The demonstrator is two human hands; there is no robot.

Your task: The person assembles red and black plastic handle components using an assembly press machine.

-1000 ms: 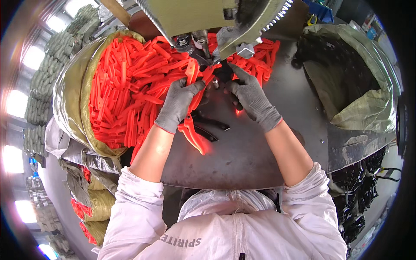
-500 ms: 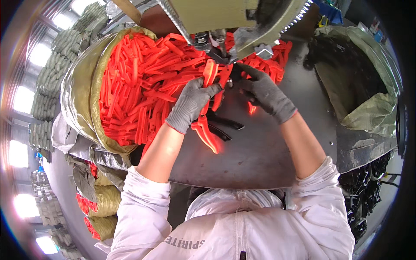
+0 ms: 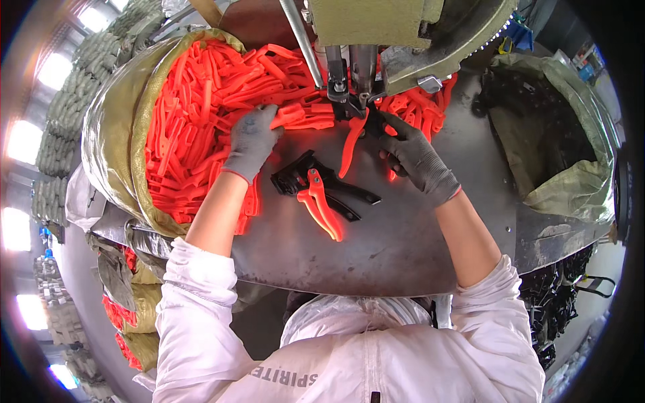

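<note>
1. The slim, curved, glossy red plastic handle (image 3: 351,149) hangs directly beneath the tool end of the machine, its upper end meeting a dark, narrow black part (image 3: 375,123). From where I stand it looks light and stiff — perhaps a bit slippery on its smooth faces, hardly fragile.
2. The right hand (image 3: 411,156), in a grey knitted glove, seems to pinch that black part between thumb and forefinger, just beside the red handle. I judge this a sound hold: it leaves the joint exposed, though the fingertips sit near the metal.
3. The left hand (image 3: 255,139), gloved alike, is at the edge of the heaped loose red plastic handles (image 3: 195,127), its fingertips against one piece; I cannot tell whether they close on it. Such a piece should lift best by its middle, since its neighbours lie tangled across it.
4. Between and below the hands, red-and-black hand tools with paired handles (image 3: 324,209) lie on the dark metal tabletop (image 3: 410,252). They look heavier than a single handle, and the paired handles offer the easiest grip.
5. Above stands the olive-green painted metal machine (image 3: 368,25). Farther out — a yellowish woven sack (image 3: 107,144) at left, a grey-green one (image 3: 568,185) at right.
</note>
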